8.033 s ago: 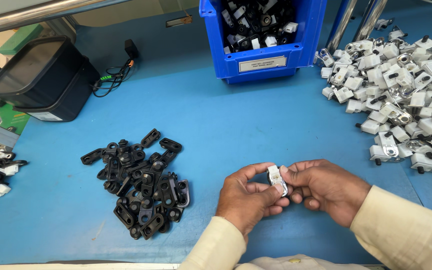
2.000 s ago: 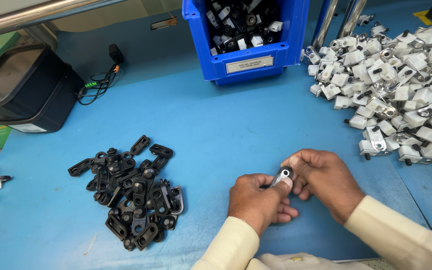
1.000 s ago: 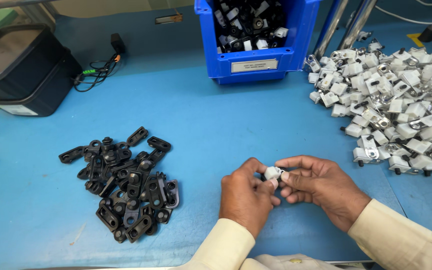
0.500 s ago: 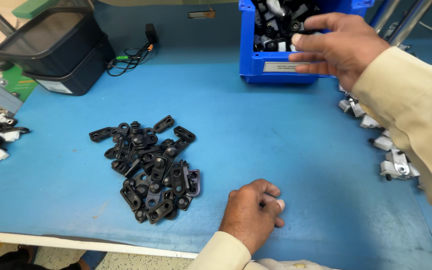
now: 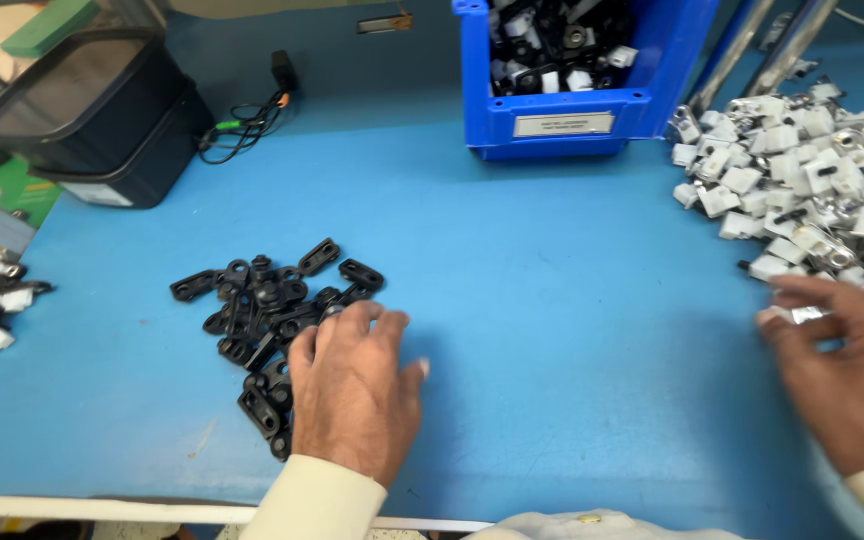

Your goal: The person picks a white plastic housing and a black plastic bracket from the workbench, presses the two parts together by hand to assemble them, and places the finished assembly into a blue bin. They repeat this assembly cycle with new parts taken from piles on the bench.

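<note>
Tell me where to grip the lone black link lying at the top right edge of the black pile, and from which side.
Take the black link across its narrow waist, between its two rounded ends, coming straight down from above. It lies flat on the blue table, slightly apart from the black pile, with bare surface along its right side, so fingers probably fit there. The left hand is nearest.

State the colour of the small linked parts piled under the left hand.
Black. The pile of small plastic parts beneath the left hand shows clearly in the head view, on the blue table.
</note>
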Available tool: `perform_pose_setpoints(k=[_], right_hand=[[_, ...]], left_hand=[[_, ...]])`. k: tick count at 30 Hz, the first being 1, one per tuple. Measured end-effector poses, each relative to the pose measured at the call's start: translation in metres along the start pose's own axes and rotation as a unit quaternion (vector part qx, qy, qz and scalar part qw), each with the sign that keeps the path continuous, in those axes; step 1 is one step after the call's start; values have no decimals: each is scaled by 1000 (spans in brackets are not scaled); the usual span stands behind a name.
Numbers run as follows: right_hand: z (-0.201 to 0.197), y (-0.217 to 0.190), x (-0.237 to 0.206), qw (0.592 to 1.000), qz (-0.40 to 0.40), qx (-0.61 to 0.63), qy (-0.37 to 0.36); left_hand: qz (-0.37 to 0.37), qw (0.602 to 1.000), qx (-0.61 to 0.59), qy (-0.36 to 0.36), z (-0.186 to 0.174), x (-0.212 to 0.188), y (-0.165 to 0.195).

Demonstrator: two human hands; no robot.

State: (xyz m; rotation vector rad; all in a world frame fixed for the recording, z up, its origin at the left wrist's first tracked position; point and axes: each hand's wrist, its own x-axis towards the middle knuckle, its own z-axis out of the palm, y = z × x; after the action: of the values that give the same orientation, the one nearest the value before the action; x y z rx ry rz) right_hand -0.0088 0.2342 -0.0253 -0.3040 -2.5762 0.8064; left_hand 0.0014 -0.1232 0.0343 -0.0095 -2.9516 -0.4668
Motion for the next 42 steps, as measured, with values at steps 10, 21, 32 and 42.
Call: perform_pose_setpoints(k=[10,21,32,42], right_hand=[[-11,2,1,983,-17,-103,-152],[-2,-37,6,983,39,13,-181],[18,-73,-5,972,-59,55,-219],[19,-67,-8,964,15,53,-260]], left_hand=[[37,994,47,-86,10,12,-1],[-19,969,-178,170,18,41,7],[10,995,-1,102,-3,11,-23],[-192,975,64,-97,-13,3,22]])
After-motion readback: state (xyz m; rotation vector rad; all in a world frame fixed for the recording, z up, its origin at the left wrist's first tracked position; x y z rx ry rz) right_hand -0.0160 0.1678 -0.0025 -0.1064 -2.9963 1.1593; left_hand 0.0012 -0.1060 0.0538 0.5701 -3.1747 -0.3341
